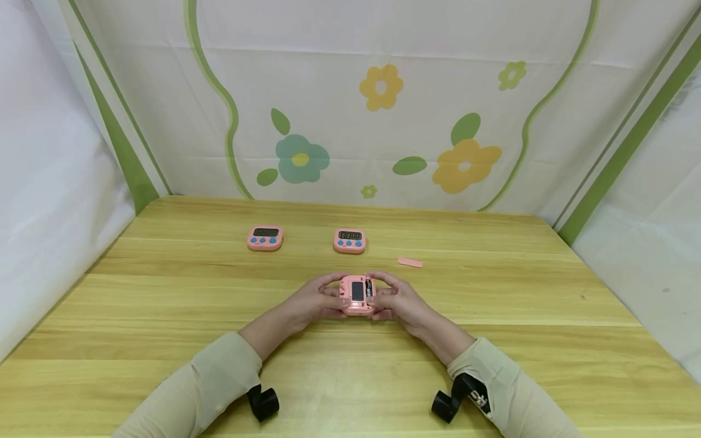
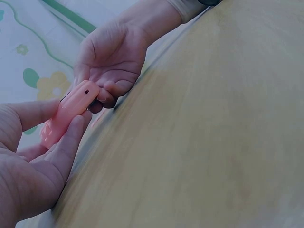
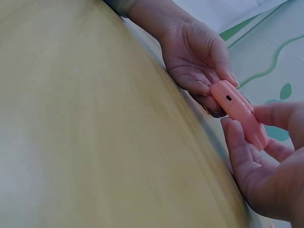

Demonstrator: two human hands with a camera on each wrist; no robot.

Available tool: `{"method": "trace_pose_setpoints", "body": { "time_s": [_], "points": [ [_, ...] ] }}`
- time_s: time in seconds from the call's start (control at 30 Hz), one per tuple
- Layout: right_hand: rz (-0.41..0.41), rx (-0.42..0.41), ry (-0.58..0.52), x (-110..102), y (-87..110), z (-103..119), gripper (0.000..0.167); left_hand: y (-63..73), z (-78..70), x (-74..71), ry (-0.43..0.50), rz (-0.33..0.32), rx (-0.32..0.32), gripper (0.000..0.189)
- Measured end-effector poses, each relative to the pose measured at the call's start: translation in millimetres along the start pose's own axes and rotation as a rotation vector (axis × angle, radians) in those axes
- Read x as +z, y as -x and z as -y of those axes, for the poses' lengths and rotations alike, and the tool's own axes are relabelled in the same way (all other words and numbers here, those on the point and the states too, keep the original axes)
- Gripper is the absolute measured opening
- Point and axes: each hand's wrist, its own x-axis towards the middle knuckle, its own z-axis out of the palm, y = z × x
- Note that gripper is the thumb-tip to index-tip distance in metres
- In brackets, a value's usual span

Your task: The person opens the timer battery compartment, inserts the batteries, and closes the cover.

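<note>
A pink digital timer (image 1: 350, 309) is held back side up between my two hands, above the wooden table. Its battery slot is uncovered, and a dark battery (image 1: 369, 288) shows inside along the right side. My left hand (image 1: 313, 302) pinches the timer's left edge, thumb on the back. From the other side my right hand (image 1: 402, 304) grips the right edge, its thumb at the lower end of the slot. Both wrist views show the timer (image 2: 71, 114) edge-on, with fingers on both faces; the slot is hidden there. Beyond the hands lies a pink battery cover (image 1: 410, 262).
Two more pink timers stand farther back on the table (image 1: 164, 304), displays facing me: one at the left (image 1: 265, 238), one near the middle (image 1: 349, 241). A white cloth printed with flowers (image 1: 328, 36) hangs behind the table's far edge.
</note>
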Motion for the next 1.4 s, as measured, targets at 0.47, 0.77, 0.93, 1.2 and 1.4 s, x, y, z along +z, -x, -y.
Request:
{"method": "trace_pose_setpoints", "body": {
  "time_s": [0.47, 0.77, 0.93, 1.2, 1.4],
  "points": [
    [-0.281, -0.183, 0.276, -31, 1.1, 22, 0.032, 0.2, 0.9, -1.2, 0.015, -0.008, 0.002, 0.06],
    [-0.392, -0.23, 0.382, -74, -4.9, 24, 0.038, -0.6, 0.9, -0.9, 0.017, -0.018, -0.015, 0.061],
    [-0.419, -0.22, 0.434, -92, -13.6, 19, 0.036, 0.0, 0.7, -0.4, 0.018, -0.02, -0.014, 0.061],
    [-0.462, -0.177, 0.585, -106, -20.5, 4, 0.031, 2.6, -0.6, -0.7, 0.008, -0.015, -0.007, 0.06],
    [-0.496, -0.176, 0.702, -106, -24.7, 0, 0.027, 1.5, -0.1, -1.0, 0.006, -0.015, -0.001, 0.06]
  ]
}}
